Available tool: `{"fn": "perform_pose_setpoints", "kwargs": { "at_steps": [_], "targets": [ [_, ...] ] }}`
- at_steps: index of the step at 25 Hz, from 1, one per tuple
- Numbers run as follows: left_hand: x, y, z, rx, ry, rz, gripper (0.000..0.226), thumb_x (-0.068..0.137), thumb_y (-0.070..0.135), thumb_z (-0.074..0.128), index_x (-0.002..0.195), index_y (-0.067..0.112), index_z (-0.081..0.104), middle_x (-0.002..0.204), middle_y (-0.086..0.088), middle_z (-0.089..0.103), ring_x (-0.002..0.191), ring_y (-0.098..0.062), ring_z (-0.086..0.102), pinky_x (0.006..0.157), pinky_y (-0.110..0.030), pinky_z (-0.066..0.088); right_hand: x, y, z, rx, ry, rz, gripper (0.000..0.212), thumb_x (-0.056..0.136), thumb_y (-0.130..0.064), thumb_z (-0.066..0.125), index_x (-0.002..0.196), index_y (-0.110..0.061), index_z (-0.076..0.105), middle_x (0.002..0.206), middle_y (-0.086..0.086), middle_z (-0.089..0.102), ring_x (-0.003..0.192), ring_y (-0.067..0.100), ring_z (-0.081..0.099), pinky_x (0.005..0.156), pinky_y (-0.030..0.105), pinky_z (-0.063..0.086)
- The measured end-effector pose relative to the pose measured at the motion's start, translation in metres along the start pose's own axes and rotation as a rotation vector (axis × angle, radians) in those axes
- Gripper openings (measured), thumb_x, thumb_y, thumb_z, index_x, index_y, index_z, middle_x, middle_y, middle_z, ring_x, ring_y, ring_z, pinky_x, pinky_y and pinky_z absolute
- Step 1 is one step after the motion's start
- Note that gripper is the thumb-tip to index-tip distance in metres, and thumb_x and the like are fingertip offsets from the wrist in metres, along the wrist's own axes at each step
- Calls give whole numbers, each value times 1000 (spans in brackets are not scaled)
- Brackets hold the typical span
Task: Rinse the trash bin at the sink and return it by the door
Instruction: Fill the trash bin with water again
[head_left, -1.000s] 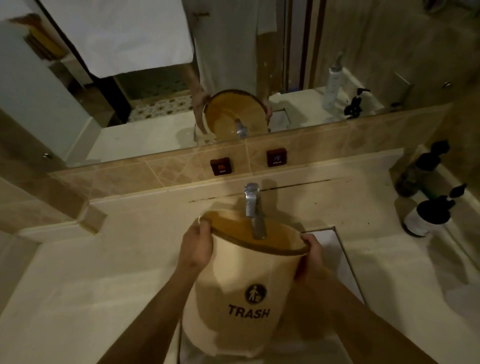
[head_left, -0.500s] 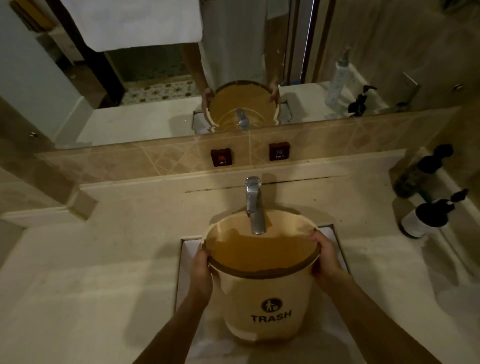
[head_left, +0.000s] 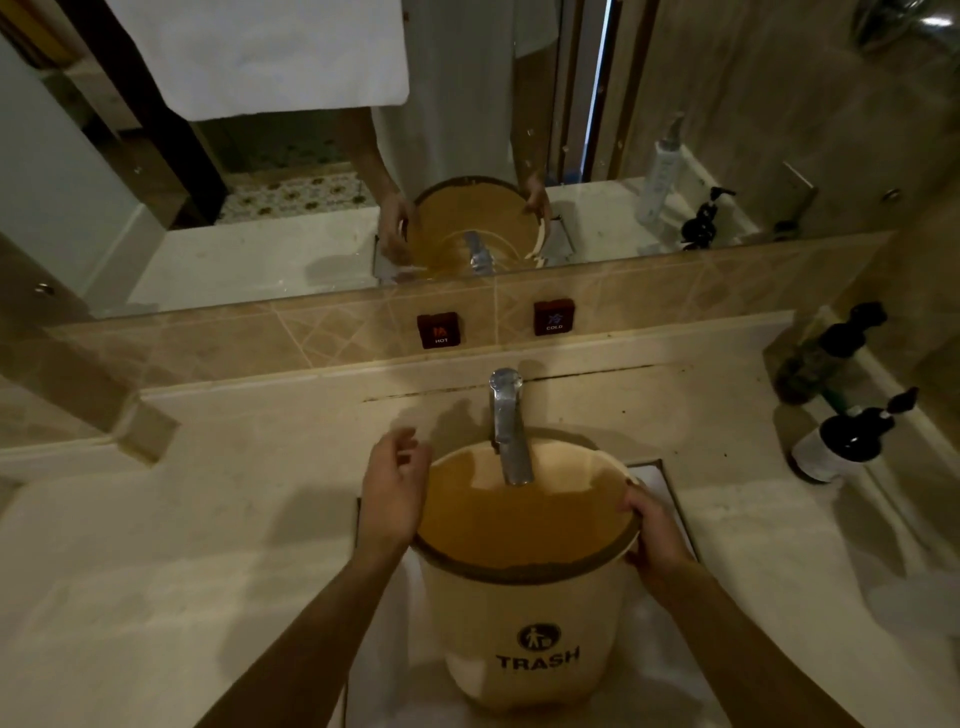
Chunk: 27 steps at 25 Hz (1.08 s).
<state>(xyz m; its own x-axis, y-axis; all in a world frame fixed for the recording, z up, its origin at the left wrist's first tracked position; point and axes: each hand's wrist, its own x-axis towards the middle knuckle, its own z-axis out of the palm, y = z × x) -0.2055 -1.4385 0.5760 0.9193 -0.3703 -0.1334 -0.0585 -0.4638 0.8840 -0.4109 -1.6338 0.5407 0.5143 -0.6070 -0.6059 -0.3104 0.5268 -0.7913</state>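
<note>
A cream trash bin (head_left: 524, 613) marked TRASH stands upright in the white sink (head_left: 670, 499), its brown inside facing up. The metal faucet (head_left: 506, 421) reaches over the bin's far rim. My right hand (head_left: 652, 530) grips the rim on the right side. My left hand (head_left: 392, 488) hovers just off the rim at the left, fingers apart and holding nothing.
Red HOT (head_left: 438, 330) and COLD (head_left: 554, 318) buttons sit on the tiled ledge behind the faucet. Two dark pump bottles (head_left: 847, 441) stand on the counter at the right. A mirror (head_left: 311, 156) spans the wall. Beige counter (head_left: 182, 545) lies to the left.
The bin came upright and settled lower into the sink under the faucet. My left hand let go of the rim and lifted away; my right hand kept its grip.
</note>
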Motion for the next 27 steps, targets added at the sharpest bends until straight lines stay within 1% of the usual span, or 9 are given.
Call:
{"fn": "perform_pose_setpoints", "kwargs": {
  "at_steps": [2, 4, 6, 8, 9, 12, 16, 20, 27],
  "targets": [
    [17, 34, 14, 102, -120, 118, 47, 96, 51, 49, 135, 25, 49, 102, 8, 64, 91, -4, 62, 67, -18, 45, -2, -2, 1, -19, 7, -3, 58, 69, -34, 49, 123, -19, 60, 83, 3, 61, 78, 21, 56, 48, 21, 44],
    [25, 65, 34, 117, -377, 31, 61, 95, 58, 46, 146, 27, 34, 96, 4, 64, 79, -11, 65, 57, -22, 48, -4, -4, 2, -47, 14, 7, 59, 67, -33, 49, 122, -20, 62, 86, 5, 60, 80, 22, 54, 55, 25, 41],
    [28, 85, 51, 18, -528, -77, 48, 99, 53, 43, 139, 28, 34, 88, -3, 64, 67, -19, 65, 47, -24, 49, -6, -6, 1, -73, 23, 16, 58, 64, -32, 49, 119, -24, 63, 92, 8, 60, 85, 23, 53, 61, 29, 38],
    [29, 92, 62, -70, -510, -100, 20, 103, 42, 41, 116, 28, 46, 76, -7, 59, 58, -21, 55, 43, -25, 44, -8, -9, 0, -104, 33, 8, 53, 61, -31, 49, 113, -29, 64, 93, 8, 60, 86, 23, 53, 67, 32, 41],
    [30, 94, 64, -68, -493, -113, 17, 104, 38, 40, 117, 29, 47, 75, -11, 57, 55, -19, 50, 41, -25, 40, -8, -11, 0, -117, 34, 5, 52, 60, -30, 50, 110, -30, 64, 92, 7, 60, 86, 23, 53, 69, 34, 42],
    [37, 95, 67, -28, -459, -198, 43, 105, 28, 40, 147, 24, 33, 92, -30, 61, 50, -16, 43, 40, -24, 33, -8, -12, -1, -135, 35, -12, 54, 58, -28, 50, 110, -27, 66, 85, 7, 58, 80, 21, 52, 68, 34, 39],
    [47, 103, 70, -112, -435, -280, 34, 101, 16, 40, 134, 14, 49, 66, -8, 47, 45, -15, 36, 36, -20, 25, -7, -12, 0, -156, 52, -13, 49, 58, -28, 50, 105, -26, 66, 88, 7, 56, 83, 24, 50, 74, 38, 36],
    [48, 111, 71, -102, -439, -347, 25, 101, 19, 38, 117, 13, 56, 65, -6, 46, 44, -14, 32, 39, -17, 23, -7, -13, 1, -151, 63, 2, 46, 56, -27, 51, 100, -29, 66, 93, 8, 57, 87, 26, 49, 78, 42, 35],
    [49, 109, 69, -108, -462, -328, 32, 104, 22, 35, 131, 13, 50, 68, -6, 44, 46, -14, 31, 39, -19, 23, -7, -13, 1, -141, 72, 18, 45, 55, -28, 52, 97, -30, 68, 93, 7, 59, 87, 24, 51, 77, 41, 37]
  ]
}}
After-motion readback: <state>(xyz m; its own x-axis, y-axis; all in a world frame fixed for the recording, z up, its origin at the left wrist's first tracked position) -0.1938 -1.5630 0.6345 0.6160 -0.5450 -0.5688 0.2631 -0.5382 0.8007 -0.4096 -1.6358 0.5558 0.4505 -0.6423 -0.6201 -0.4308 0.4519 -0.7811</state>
